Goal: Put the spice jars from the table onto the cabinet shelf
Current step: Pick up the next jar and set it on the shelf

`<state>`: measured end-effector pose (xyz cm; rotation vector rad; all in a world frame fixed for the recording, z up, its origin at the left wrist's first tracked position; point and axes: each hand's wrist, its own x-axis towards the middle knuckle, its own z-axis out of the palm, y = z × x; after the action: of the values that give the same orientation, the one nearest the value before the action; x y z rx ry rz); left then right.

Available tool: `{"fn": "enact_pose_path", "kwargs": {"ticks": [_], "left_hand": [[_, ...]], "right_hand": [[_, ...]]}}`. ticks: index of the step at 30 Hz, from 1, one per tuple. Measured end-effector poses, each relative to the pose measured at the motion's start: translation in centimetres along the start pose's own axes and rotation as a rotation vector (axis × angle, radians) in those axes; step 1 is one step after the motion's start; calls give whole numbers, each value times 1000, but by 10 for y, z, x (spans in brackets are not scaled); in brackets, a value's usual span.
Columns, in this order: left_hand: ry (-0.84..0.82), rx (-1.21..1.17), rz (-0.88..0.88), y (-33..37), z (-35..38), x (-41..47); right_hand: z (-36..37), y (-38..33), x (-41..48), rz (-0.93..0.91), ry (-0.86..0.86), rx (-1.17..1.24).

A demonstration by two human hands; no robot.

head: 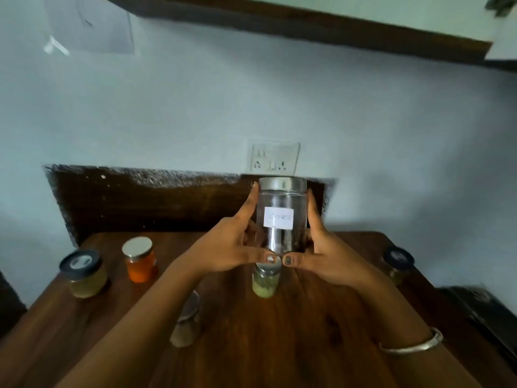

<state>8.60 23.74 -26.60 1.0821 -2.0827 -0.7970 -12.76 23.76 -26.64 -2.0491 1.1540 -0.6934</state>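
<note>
Glass clove jar [282, 217] being held upright above wooden table [307, 326], left hand [232, 247] and right hand [321, 250] both gripping its sides, thumbs underneath.

Both hands, left hand [232, 245] and right hand [327, 247], hold a clear jar [282, 217] up above the table [279, 331], near its back edge

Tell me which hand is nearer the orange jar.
Left. The left hand holds the cloves jar just right of the orange jar; the right hand grips its far side.
</note>
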Motion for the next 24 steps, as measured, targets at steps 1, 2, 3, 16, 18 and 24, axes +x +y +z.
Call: {"fn": "enact_pose_path", "kwargs": {"ticks": [1,2,3,16,18,24], "left_hand": [[19,17,7,-1,-14,1],[38,43,20,-2,-28,2],[56,83,43,-3,-42,4],[517,433,311,16,-180,82],[620,455,342,26,-197,98],[780,475,440,56,-249,149]], "right_hand": [[2,-7,12,-17,4,-3],[5,-13,24,-33,11,-16],[6,-21,36,-48,24,-39],[-29,-127,173,-385,596,-386],[-46,-145,189,-446,660,-432],[-89,-184,238,-611,856,-469]]}}
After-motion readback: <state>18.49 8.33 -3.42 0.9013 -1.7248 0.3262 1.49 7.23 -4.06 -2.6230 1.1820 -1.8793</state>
